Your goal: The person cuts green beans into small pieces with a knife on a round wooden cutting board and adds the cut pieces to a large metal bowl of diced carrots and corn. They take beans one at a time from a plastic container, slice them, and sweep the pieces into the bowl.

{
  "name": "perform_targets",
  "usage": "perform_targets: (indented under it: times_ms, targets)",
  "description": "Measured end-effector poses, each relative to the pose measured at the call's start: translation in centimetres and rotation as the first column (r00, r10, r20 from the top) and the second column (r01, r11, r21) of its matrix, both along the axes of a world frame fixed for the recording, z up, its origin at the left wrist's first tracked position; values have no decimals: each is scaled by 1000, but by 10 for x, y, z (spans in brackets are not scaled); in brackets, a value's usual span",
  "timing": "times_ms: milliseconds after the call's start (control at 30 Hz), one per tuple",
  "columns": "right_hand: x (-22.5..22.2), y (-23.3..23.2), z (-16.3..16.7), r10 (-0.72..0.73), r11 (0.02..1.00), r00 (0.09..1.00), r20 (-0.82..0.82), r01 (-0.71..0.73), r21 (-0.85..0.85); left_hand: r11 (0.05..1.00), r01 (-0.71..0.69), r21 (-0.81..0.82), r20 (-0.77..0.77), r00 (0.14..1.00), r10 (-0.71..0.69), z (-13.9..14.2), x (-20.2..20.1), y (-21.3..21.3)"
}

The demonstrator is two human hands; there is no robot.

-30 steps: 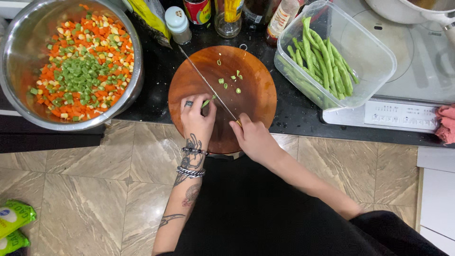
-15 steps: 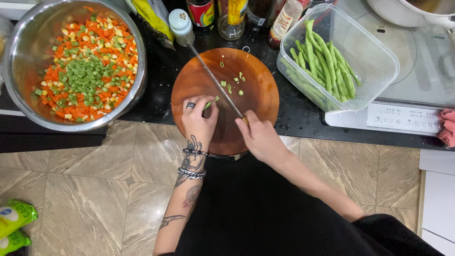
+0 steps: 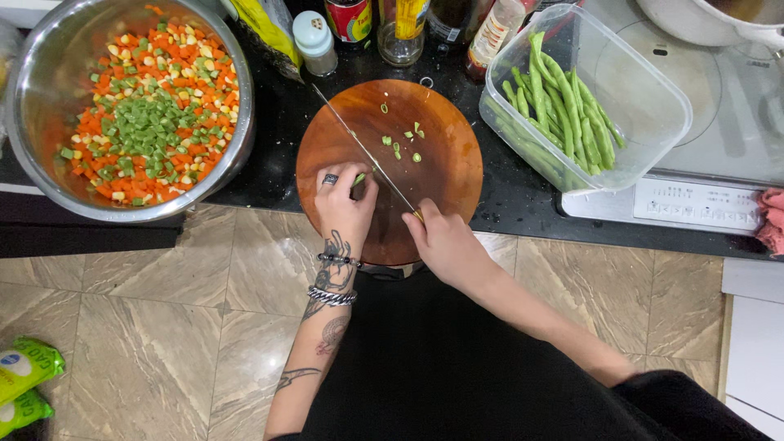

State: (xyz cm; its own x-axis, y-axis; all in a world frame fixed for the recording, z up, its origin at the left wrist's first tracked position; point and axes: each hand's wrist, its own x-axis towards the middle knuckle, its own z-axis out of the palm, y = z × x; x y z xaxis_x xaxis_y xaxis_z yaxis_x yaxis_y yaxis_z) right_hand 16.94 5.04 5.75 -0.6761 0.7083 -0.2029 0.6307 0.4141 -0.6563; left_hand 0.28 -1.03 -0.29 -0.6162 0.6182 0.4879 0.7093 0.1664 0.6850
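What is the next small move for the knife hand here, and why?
Probably one more thin slice. The left hand pins a short green bean piece on the round wooden board, and the knife in the right hand lies right beside it. Few cut bits lie past the blade.

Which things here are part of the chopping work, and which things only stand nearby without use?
In use:
left hand pinning a green bean piece
right hand holding the knife
round wooden board
tub of whole beans
steel bowl of diced vegetables

Lying about:
bottles and jars
white shaker
green packets on the floor
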Motion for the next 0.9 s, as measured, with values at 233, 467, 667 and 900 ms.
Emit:
perform_targets:
  times_ms: [233,467,667,900]
  targets:
    - [26,1,3,11,1000,1000,-13,-11,5,1000,-26,2,7,1000,26,-4,-1,2]
    - [19,21,2,-66,997,994,-89,63,-33,999,42,-7,14,999,-42,4,-2,-2]
    - [-5,9,-4,-33,996,989,-145,20,-88,999,51,7,27,998,-51,9,-3,-2]
    - [-8,4,-11,-19,999,998,-67,16,-51,1000,29,6,-1,1000,-29,3,-2,0]
